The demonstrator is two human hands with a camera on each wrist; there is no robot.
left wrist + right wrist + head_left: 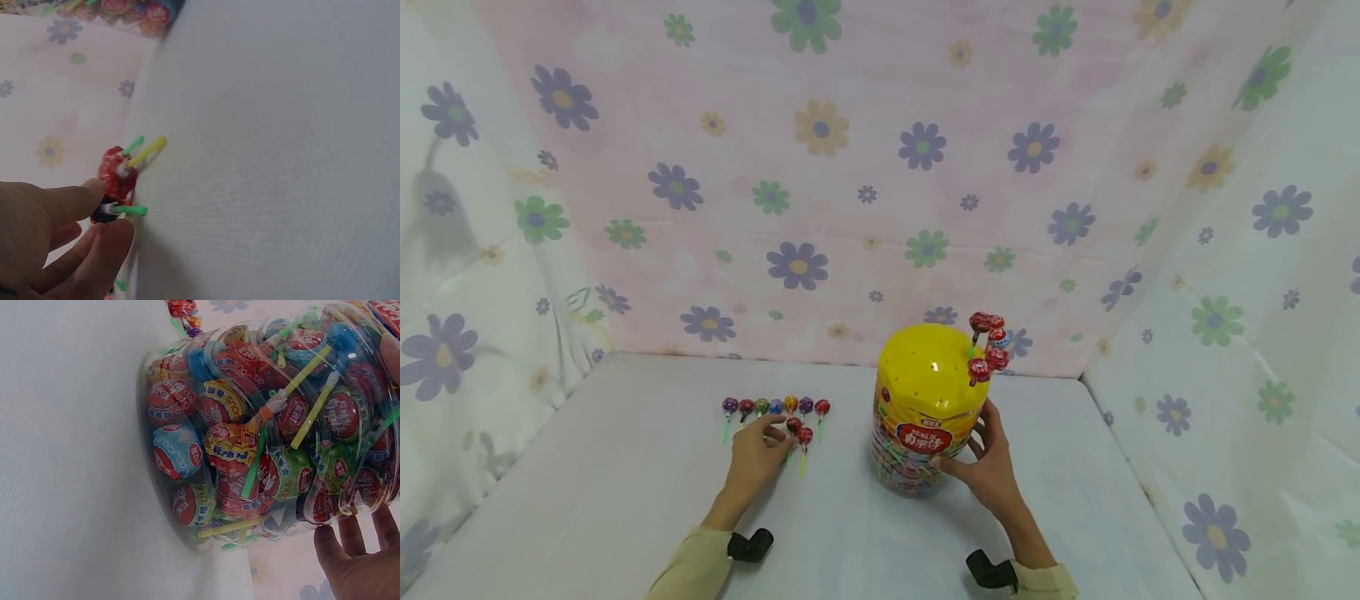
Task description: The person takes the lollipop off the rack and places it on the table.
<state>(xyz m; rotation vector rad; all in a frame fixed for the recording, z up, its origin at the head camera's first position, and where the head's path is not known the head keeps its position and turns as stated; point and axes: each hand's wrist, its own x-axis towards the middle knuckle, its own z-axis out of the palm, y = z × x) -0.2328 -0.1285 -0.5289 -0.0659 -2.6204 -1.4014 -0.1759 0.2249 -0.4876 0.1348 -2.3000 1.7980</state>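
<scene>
My left hand [758, 454] pinches a dark-wrapped lollipop [106, 210] with a green stick between thumb and fingers, low over the table. Right beside it lies a red lollipop [805, 436] on a yellow stick. Just beyond, a row of lollipops [777, 407] in purple, red, green, blue and orange wrappers lies on the table. To the right stands a clear jar [225, 444] full of lollipops, with a yellow lid [925, 362]. My right hand [992, 471] grips the jar's right side, thumb in front. Several red lollipops [979, 371] stick up at the lid's right edge.
A white table [647, 467] carries everything. Flowered cloth [872, 208] hangs behind and on both sides. Each wrist bears a black mount [751, 546].
</scene>
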